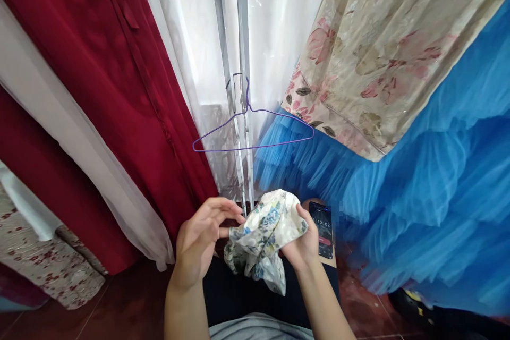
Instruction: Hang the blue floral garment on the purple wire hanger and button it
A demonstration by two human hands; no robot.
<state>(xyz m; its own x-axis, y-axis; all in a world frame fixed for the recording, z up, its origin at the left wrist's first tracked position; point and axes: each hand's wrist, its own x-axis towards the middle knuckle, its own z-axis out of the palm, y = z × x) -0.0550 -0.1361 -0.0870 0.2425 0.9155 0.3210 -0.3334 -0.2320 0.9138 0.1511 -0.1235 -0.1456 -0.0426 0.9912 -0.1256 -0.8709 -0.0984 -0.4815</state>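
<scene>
A crumpled white cloth with blue and green floral print is bunched above my lap. My right hand grips its right side, the thumb lying over the fabric and the other fingers mostly hidden beneath. On the cloth's left, my left hand is loosely curved with its fingers apart; one fingertip reaches the cloth's edge. Beyond both hands, a purple wire hanger hangs bare against metal poles.
A phone showing a timer rests on my right thigh. Dark red fabric hangs at left, white curtain behind the poles. At right hang a beige floral garment and blue ruffled tulle. Reddish floor tiles show below.
</scene>
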